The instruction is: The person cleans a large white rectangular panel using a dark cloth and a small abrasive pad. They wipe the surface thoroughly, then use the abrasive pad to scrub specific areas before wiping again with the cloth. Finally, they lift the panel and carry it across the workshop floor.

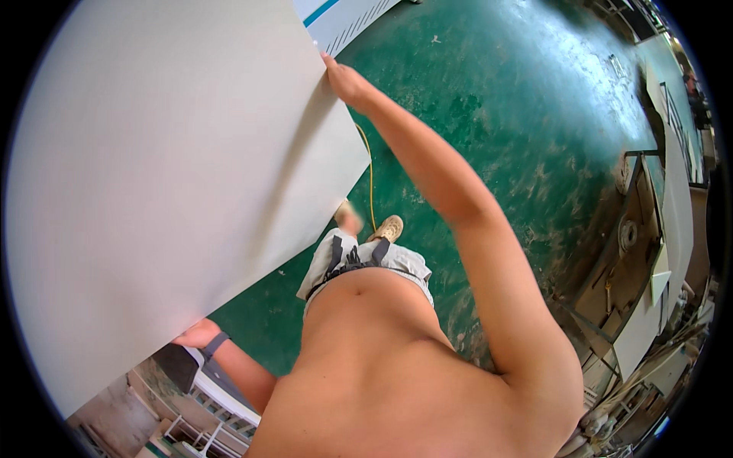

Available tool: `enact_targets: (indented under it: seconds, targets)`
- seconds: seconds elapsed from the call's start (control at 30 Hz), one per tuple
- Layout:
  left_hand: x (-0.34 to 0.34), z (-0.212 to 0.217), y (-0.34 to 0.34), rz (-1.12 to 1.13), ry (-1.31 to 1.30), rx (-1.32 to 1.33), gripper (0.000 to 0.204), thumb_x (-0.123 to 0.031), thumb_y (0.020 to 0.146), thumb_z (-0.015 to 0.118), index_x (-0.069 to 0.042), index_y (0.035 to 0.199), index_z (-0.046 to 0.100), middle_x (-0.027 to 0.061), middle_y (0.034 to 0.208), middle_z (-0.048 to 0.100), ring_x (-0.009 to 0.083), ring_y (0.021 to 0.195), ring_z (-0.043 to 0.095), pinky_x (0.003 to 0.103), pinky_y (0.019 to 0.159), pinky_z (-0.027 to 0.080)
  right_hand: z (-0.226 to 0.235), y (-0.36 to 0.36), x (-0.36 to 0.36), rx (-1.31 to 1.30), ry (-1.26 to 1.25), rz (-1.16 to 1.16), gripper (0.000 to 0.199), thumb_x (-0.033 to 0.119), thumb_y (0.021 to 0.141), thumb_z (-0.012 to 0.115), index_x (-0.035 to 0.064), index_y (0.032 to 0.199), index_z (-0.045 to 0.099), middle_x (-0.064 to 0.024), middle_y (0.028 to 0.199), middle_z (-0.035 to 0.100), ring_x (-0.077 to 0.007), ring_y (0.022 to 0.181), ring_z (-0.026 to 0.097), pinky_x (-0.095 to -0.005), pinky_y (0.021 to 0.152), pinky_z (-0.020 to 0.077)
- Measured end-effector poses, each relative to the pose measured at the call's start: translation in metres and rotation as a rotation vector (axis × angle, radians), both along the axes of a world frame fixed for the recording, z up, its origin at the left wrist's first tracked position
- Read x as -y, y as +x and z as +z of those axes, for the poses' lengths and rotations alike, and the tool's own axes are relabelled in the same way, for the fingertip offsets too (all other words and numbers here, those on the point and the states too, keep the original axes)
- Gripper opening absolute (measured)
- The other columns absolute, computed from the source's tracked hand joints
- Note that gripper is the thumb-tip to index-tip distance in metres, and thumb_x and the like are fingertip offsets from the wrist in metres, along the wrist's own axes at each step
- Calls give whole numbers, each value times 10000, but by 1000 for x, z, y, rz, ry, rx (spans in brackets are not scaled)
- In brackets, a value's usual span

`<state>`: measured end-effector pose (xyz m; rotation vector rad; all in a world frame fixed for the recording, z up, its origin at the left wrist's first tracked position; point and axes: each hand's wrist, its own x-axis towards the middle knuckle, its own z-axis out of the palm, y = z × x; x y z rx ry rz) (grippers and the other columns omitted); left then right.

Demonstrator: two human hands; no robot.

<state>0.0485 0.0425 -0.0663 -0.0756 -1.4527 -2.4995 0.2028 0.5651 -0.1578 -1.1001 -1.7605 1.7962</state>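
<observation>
A large flat off-white panel fills the left side of the view, tilted in front of me. My right hand grips its far right edge, with the arm stretched forward and most of the fingers behind the edge. At the near lower edge my left hand, a dark band round its wrist, holds the panel from below; its fingertips are hidden under the sheet. One corner of the panel points toward my legs, close to my feet.
Behind the panel stands a white machine with a blue stripe and slots. A yellow cable runs over the green floor beside my shoe. Along the right stand a metal-framed rack and leaning boards. White railings lie lower left.
</observation>
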Motion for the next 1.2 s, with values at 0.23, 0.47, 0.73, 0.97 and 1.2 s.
enact_targets:
  seconds: [0.23,0.47,0.73,0.97,1.2]
  targets:
    - [108,-113,-86,-53,56,349,577,-379,948,422,-26,1392,529,157,1452,518,352,1337,451,497,1192,270,-39,-29,10,-323,-4,15,670,617,1001,457,-5,1041,701,-116,1016,677,-189,960,574,-399,900,475]
    - [-189,-175,-38,-463,-185,524,640,-455,941,392,-44,1422,486,143,1472,493,338,1350,436,486,1184,284,-156,-20,33,112,333,-704,480,440,947,480,5,961,685,-257,963,678,-436,968,617,-485,823,479]
    - [-444,-122,74,-974,-162,430,714,-542,932,358,-64,1456,437,126,1496,466,321,1365,418,474,1174,300,1,135,17,-155,67,-888,583,503,970,444,9,682,556,-213,688,557,-352,630,517,-458,606,387]
    - [-597,-56,277,-1306,-73,332,779,-618,924,328,-82,1486,393,111,1516,441,307,1379,402,463,1166,313,46,399,-32,-150,619,-1072,719,709,875,547,39,633,444,-140,563,395,-276,530,434,-410,510,341]
    - [-694,1,455,-1545,-18,280,846,-694,916,298,-100,1516,350,96,1537,417,293,1392,386,452,1158,327,122,661,-14,-59,732,-1515,735,735,867,561,39,634,513,-75,534,405,-145,525,419,-360,478,348]
